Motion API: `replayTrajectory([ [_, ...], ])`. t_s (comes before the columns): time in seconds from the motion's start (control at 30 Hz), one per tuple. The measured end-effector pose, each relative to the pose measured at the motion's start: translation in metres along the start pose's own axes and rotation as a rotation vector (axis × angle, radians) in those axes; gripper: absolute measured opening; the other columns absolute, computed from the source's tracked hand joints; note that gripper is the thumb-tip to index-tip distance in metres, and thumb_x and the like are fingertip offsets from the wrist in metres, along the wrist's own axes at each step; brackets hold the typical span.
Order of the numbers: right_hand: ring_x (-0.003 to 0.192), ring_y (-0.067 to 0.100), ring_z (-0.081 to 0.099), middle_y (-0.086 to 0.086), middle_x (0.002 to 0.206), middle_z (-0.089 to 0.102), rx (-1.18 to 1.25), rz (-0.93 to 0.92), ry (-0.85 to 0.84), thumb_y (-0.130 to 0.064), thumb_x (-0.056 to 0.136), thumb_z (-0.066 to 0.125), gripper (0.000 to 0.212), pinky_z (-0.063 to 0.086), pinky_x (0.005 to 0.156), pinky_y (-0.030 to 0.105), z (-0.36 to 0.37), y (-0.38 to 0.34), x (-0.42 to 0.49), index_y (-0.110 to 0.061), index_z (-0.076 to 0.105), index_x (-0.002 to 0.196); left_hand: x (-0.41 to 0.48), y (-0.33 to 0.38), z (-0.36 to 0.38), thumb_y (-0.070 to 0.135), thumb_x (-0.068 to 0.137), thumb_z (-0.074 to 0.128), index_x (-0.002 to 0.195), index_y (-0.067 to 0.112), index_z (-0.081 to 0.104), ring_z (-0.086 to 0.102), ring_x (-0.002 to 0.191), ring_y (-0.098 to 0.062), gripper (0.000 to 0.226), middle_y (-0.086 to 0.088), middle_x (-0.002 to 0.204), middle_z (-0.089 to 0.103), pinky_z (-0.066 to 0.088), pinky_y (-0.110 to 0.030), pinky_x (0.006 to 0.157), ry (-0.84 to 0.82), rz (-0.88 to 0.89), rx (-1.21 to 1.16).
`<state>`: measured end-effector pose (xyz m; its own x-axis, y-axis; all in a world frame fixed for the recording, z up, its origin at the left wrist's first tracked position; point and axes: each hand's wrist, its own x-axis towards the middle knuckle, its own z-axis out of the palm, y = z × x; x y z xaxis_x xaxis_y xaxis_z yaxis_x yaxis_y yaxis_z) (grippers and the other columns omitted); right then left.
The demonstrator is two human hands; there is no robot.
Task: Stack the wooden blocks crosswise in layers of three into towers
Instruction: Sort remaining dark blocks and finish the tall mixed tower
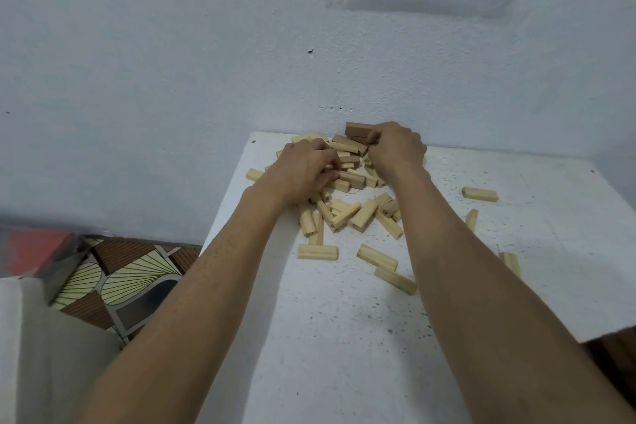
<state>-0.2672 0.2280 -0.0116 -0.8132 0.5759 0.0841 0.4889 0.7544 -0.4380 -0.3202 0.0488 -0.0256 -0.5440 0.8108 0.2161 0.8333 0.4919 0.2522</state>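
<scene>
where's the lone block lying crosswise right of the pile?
Head view: the lone block lies flat on the white table, right of the pile and the right hand, touching neither. Its nearest neighbour is another stray block, just nearer the camera.

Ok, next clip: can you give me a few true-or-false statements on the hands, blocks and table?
1. The left hand and right hand both reach into the pile of wooden blocks. True.
2. A finished tower stands on the table. False: the blocks lie loose, and no tower shows.
3. Every block sits in the one heap. False: some lie apart, such as the lone block at the right.
4. The table's far edge meets the wall. True.
</scene>
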Motion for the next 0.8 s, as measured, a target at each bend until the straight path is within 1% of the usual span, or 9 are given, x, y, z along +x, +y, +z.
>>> replayTrajectory([
  [0.07,0.115,0.036,0.055,0.011,0.118,0.066,0.019,0.015,0.015,-0.011,0.088,0.059,0.025,0.042,0.103,0.046,0.002,0.0,-0.001,-0.023,0.07,0.107,0.0,0.0,0.001,0.03,0.099,0.057,0.114,0.018,0.068,0.055,0.108,-0.025,0.022,-0.005,0.119,0.059,0.04,-0.041,0.092,0.013,-0.001,0.002],
  [0.17,0.112,0.036,0.055,0.011,0.115,0.065,0.026,0.004,0.031,-0.004,0.083,0.056,0.029,0.044,0.1,0.045,0.004,0.001,-0.003,-0.023,0.069,0.102,-0.002,0.002,0.004,0.027,0.1,0.056,0.111,0.014,0.068,0.056,0.103,-0.025,0.022,-0.007,0.118,0.057,0.042,-0.038,0.088,0.059,-0.011,-0.038],
  [0.27,0.113,0.038,0.053,0.013,0.12,0.056,0.059,-0.014,0.064,-0.005,0.088,0.054,0.029,0.041,0.103,0.046,0.005,0.002,-0.004,-0.025,0.069,0.102,-0.005,0.001,0.006,0.025,0.101,0.053,0.111,0.01,0.066,0.055,0.102,-0.021,0.022,-0.008,0.121,0.054,0.046,-0.033,0.087,0.073,-0.041,-0.114],
  [0.37,0.105,0.035,0.058,0.016,0.124,0.047,0.161,-0.048,0.059,-0.006,0.093,0.057,0.023,0.051,0.093,0.043,0.007,0.003,-0.004,-0.017,0.074,0.103,-0.005,-0.001,0.009,0.026,0.101,0.053,0.111,0.011,0.065,0.054,0.107,-0.02,0.021,-0.007,0.122,0.054,0.045,-0.031,0.09,0.075,-0.059,-0.148],
  [0.47,0.104,0.033,0.057,0.016,0.127,0.044,0.184,-0.047,0.057,-0.005,0.094,0.055,0.024,0.05,0.088,0.033,0.01,0.001,-0.002,-0.015,0.075,0.103,-0.003,-0.003,0.008,0.028,0.1,0.055,0.112,0.012,0.065,0.055,0.108,-0.021,0.022,-0.007,0.118,0.059,0.04,-0.026,0.088,0.057,-0.051,-0.128],
  [0.53,0.105,0.031,0.056,0.016,0.125,0.046,0.193,-0.046,0.063,-0.014,0.093,0.06,0.016,0.047,0.09,0.032,0.012,-0.001,0.001,-0.016,0.074,0.101,-0.002,-0.004,0.005,0.03,0.098,0.059,0.112,0.011,0.066,0.057,0.107,-0.022,0.025,-0.007,0.117,0.062,0.038,-0.023,0.084,0.047,-0.034,-0.117],
  [0.67,0.111,0.025,0.052,0.013,0.114,0.061,0.169,-0.086,0.057,-0.026,0.088,0.069,0.016,0.044,0.092,0.034,0.018,0.0,0.004,-0.015,0.073,0.1,-0.002,-0.003,-0.003,0.031,0.096,0.063,0.116,0.008,0.07,0.061,0.11,-0.025,0.031,-0.011,0.12,0.067,0.045,-0.031,0.09,0.022,0.014,-0.114],
  [0.73,0.107,0.025,0.053,0.013,0.116,0.06,0.163,-0.078,0.07,-0.025,0.087,0.07,0.017,0.042,0.087,0.03,0.02,0.001,0.005,-0.016,0.073,0.101,-0.003,0.0,-0.005,0.028,0.097,0.062,0.118,0.007,0.071,0.06,0.114,-0.025,0.031,-0.012,0.124,0.067,0.043,-0.032,0.093,0.033,0.037,-0.103],
  [0.8,0.106,0.027,0.055,0.013,0.118,0.057,0.153,-0.063,0.079,-0.023,0.087,0.07,0.017,0.041,0.083,0.028,0.022,0.001,0.006,-0.017,0.073,0.102,-0.003,0.002,-0.005,0.022,0.098,0.061,0.113,0.004,0.073,0.062,0.111,-0.027,0.027,-0.013,0.12,0.068,0.046,-0.035,0.092,0.063,0.053,-0.104],
])
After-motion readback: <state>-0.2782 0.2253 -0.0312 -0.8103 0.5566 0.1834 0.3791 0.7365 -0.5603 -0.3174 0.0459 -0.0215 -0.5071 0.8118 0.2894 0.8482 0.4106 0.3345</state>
